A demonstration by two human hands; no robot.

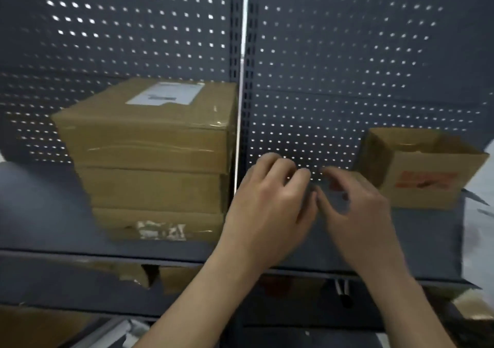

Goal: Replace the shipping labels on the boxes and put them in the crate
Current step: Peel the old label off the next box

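Three sealed cardboard boxes are stacked on the dark shelf (53,214) at the left. The top box (149,128) carries a white shipping label (167,93) on its lid. Below it lies a middle box (152,190). The bottom box (157,224) shows torn label scraps (160,230) on its front. My left hand (267,208) and my right hand (358,208) are raised in front of the shelf, right of the stack. Their curled fingertips meet between them. Motion blur hides whether they pinch anything.
An open cardboard box (419,171) with red print stands on the shelf at the right. A perforated dark back panel (347,66) rises behind the shelf, split by an upright post (242,80). Torn cardboard (125,272) shows on the level below.
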